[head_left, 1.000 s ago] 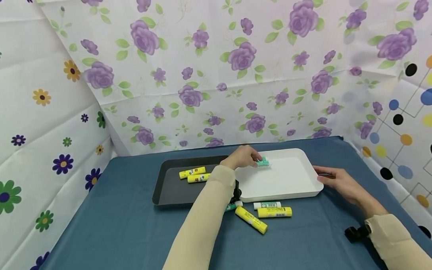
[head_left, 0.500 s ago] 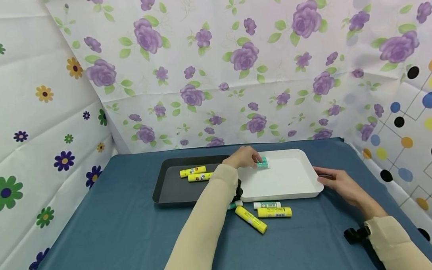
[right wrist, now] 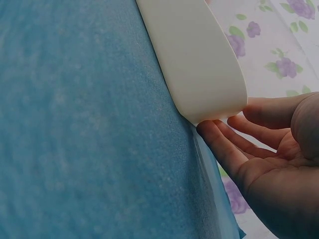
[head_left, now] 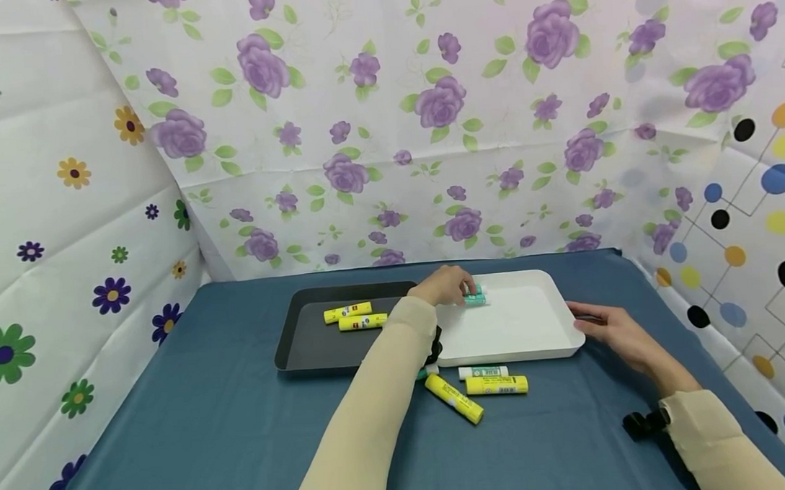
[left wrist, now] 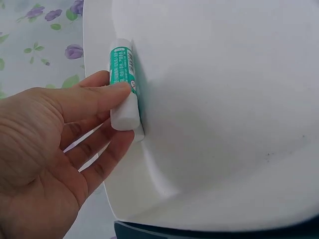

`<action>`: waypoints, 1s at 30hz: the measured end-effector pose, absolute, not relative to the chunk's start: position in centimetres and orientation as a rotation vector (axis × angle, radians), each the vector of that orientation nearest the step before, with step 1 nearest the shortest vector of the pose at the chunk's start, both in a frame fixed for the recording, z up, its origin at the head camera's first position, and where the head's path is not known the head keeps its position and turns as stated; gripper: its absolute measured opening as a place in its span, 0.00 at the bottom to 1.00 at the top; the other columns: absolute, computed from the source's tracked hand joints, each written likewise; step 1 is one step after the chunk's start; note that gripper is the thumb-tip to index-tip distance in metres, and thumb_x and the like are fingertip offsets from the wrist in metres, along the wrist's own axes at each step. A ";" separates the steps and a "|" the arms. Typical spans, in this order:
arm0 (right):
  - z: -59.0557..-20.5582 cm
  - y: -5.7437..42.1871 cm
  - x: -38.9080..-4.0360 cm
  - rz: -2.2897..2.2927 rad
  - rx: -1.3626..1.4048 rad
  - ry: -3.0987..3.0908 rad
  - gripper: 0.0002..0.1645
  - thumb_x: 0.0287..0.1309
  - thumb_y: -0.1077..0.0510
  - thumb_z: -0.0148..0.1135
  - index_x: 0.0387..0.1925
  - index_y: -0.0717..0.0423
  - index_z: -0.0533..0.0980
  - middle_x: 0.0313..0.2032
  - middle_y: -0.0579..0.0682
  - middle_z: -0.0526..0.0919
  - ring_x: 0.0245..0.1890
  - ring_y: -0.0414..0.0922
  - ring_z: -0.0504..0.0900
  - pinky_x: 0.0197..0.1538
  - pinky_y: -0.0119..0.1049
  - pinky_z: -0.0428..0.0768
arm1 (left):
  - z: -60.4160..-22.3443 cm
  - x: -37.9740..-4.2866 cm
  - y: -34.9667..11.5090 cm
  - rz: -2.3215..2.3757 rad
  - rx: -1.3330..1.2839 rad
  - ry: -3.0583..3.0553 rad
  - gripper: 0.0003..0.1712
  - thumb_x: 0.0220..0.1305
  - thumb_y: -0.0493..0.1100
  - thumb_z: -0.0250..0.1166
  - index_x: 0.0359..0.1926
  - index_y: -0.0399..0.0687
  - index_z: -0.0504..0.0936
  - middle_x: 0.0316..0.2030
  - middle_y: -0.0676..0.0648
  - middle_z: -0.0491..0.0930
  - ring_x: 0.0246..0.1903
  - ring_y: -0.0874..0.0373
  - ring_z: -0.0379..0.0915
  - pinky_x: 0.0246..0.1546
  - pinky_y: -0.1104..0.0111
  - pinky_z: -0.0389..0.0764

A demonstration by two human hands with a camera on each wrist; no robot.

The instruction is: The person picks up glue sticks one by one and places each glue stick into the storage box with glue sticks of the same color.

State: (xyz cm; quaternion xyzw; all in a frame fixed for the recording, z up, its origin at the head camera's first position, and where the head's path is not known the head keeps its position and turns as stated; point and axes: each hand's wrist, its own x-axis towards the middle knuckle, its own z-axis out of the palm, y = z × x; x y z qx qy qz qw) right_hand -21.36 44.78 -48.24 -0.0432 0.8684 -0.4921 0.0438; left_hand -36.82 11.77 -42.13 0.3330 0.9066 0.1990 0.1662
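The left hand [left wrist: 37, 142] pinches a green-and-white cylindrical plastic stick [left wrist: 121, 64] between thumb and fingers: likely light, stiff, prone to roll, best held mid-barrel. The right hand [right wrist: 284, 172] touches the white rectangular tray [right wrist: 204, 64] with extended fingers.

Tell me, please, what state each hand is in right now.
Left hand: closed, pinching a green-and-white glue stick.
Right hand: open, touching the white tray edge.

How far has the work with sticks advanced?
Looks done: two yellow sticks lie in the dark tray. In hand: the left hand pinches a green-and-white stick in the white tray, beside another; the right hand touches that tray's edge. Apparently left: two more yellow sticks and two green-and-white ones on the cloth, one partly hidden.
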 end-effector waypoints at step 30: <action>-48.0 44.6 -21.4 -1.515 -0.140 2.639 0.38 0.79 0.49 0.57 0.78 0.63 0.60 0.74 0.70 0.64 0.72 0.66 0.65 0.52 0.20 0.75 | -42.1 -36.3 12.3 0.485 1.060 2.627 0.24 0.72 0.26 0.58 0.61 0.52 0.82 0.54 0.45 0.79 0.51 0.54 0.74 0.49 0.64 0.78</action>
